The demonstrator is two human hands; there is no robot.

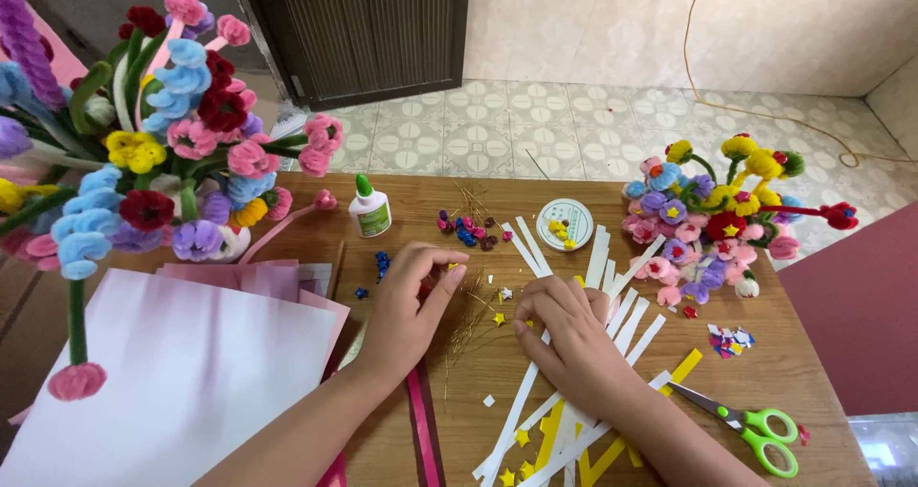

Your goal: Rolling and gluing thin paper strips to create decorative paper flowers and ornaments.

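You are working on a brown wooden table (822, 372). White and yellow paper strips (574, 391) are lying near its front edge beside green-handled scissors (755, 432). Pink sheets (182, 363) are covering the left side; pink, blue, purple and yellow pipe-cleaner flowers (708, 224) are crowding the right edge.

glue bottle (369, 208): upper middle-left of the frame, upright on the wooden table; small white squeeze bottle with a green pointed cap.
bottle label (373, 219): on the bottle's front, green and white band.
round container (564, 223): upper middle of the frame, flat clear round box with pale lid, small yellow pieces inside.
signs, screens: none visible.
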